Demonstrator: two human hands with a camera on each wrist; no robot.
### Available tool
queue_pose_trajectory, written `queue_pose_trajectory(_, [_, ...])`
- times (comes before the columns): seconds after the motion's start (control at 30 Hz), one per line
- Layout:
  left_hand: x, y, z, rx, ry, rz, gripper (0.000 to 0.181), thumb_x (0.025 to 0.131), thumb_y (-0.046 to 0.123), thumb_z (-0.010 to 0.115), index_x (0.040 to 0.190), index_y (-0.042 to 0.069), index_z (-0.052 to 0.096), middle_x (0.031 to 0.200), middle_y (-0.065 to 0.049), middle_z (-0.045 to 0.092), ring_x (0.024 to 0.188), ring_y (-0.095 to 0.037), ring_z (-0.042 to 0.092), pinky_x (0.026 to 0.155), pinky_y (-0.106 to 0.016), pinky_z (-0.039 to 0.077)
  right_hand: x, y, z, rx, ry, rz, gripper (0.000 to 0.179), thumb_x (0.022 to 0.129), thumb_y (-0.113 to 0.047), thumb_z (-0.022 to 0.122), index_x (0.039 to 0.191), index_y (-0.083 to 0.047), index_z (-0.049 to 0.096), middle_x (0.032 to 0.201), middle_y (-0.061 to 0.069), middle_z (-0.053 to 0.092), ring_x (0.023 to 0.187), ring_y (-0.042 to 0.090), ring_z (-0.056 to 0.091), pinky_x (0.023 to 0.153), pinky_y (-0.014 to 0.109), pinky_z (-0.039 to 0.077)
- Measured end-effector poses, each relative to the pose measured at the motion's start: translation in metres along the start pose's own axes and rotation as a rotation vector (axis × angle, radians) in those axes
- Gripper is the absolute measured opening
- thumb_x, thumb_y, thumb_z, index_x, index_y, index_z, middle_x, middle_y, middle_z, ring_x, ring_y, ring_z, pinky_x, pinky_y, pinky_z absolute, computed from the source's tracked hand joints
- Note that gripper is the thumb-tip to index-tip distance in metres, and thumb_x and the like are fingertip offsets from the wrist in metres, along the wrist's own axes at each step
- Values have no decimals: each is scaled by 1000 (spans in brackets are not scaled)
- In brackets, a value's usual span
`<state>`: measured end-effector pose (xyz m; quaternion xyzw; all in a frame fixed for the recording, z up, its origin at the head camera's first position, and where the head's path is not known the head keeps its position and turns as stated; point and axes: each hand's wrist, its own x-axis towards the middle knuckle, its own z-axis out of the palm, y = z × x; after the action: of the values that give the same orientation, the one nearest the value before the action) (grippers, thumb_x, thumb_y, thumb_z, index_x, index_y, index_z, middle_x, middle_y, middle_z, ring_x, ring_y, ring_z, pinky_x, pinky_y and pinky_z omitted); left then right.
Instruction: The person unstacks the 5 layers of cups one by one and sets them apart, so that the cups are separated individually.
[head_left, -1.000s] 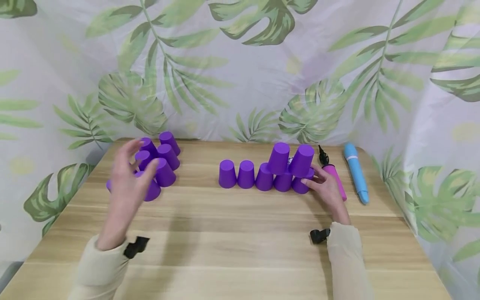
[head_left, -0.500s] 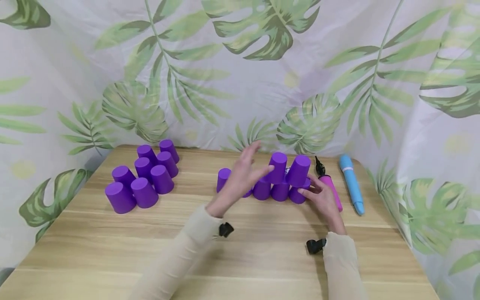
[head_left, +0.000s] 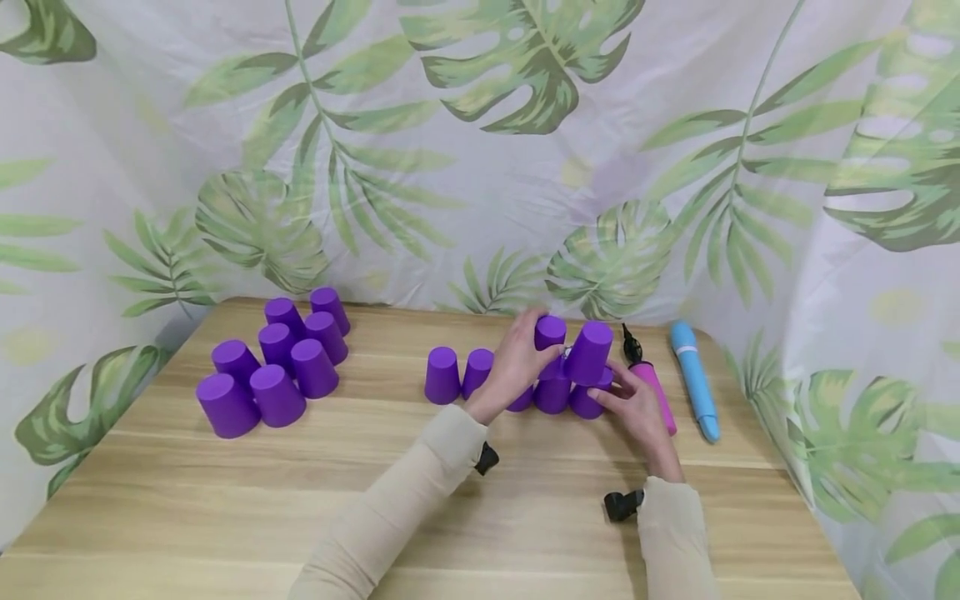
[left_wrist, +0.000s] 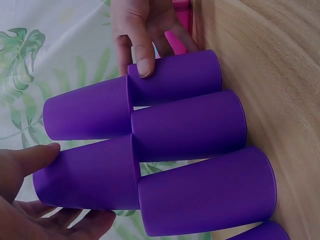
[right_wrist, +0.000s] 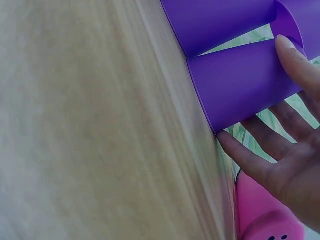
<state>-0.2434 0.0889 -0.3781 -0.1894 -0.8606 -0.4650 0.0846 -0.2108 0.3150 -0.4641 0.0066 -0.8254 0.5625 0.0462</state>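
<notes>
Upside-down purple cups form a row on the table, with two more resting across the row's right part. My left hand (head_left: 517, 358) holds the left upper cup (left_wrist: 90, 175), thumb on one side and fingers on the other. Beside it, the right upper cup (head_left: 590, 350) stands slightly tilted in the head view. At the row's right end my right hand (head_left: 637, 408) holds the end base cup (right_wrist: 240, 80) between thumb and fingers, the thumb near its top. The left forearm and hand partly hide the middle of the row.
Several more upside-down purple cups (head_left: 277, 396) stand grouped at the table's left. Right of the row lie a pink cylinder (head_left: 655, 396) with a black tip and a light blue tube (head_left: 696, 379) with a white band. A leaf-print cloth (head_left: 360, 167) hangs behind the wooden table (head_left: 225, 508).
My left hand has moved from the left cup group rightward to the upper left cup and now grips it. My right hand keeps its place at the end base cup.
</notes>
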Motion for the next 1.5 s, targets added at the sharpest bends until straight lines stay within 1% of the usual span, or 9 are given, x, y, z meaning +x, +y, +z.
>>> queue_pose_trajectory(0.1, [-2,-3,0,16,2,-9,57,86,16,73,135,4,47,130,-14,54,116,-28,56,95,-40,48,-2,1,3,6,1,15,70,82,-22,77,144,-13,45,134,20,55,115,35,58,88,22,49])
queue_pose_trajectory(0.33, [-8,-7,-1,29,-1,-24,58,85,21,74,135,6,48,128,-11,56,114,-25,57,93,-38,49,-7,3,4,15,-16,39,71,85,-24,75,146,-13,41,137,21,51,119,38,55,95,36,48])
queue_pose_trajectory(0.47, [-19,-5,-12,1,38,-1,56,85,22,74,133,6,50,123,-10,58,109,-24,60,90,-37,50,-11,6,4,15,-28,44,72,84,-25,75,147,-13,41,138,21,51,119,39,54,95,36,48])
queue_pose_trajectory(0.67, [-36,3,-50,-23,180,96,55,83,19,76,130,3,51,116,-14,59,100,-27,62,82,-37,54,-9,6,1,-1,-19,31,74,83,-26,76,146,-12,41,137,21,51,118,38,55,90,23,49])
queue_pose_trajectory(0.8, [-44,1,-77,-53,268,108,57,82,16,77,129,1,51,115,-16,59,98,-29,63,81,-36,56,-6,4,-2,-16,-15,18,73,84,-25,75,146,-11,41,137,22,51,118,38,55,87,18,48])
queue_pose_trajectory(0.97, [-55,-14,-109,-81,365,87,58,80,13,79,129,0,51,117,-17,58,97,-32,63,81,-38,56,-5,3,-3,-26,-10,-1,70,86,-23,74,146,-8,41,136,24,51,117,40,55,87,17,47])
queue_pose_trajectory(1.17, [-77,-37,-144,-53,414,56,57,81,12,78,130,1,51,118,-17,57,100,-32,62,82,-40,55,-4,2,-3,-25,-4,3,70,85,-23,75,146,-9,42,135,23,53,117,38,56,83,13,46])
queue_pose_trajectory(1.33, [-105,-61,-174,44,468,10,59,78,10,80,128,-3,50,116,-20,58,96,-32,62,81,-43,53,-2,0,-1,-29,-4,0,70,85,-25,75,145,-10,43,135,21,54,116,37,57,83,15,46])
queue_pose_trajectory(1.5, [-140,-88,-201,150,513,-106,60,78,10,80,127,-3,49,114,-24,57,100,-37,58,84,-48,49,-1,-2,1,-28,-2,0,71,84,-25,75,145,-10,43,135,20,54,116,36,57,85,16,45])
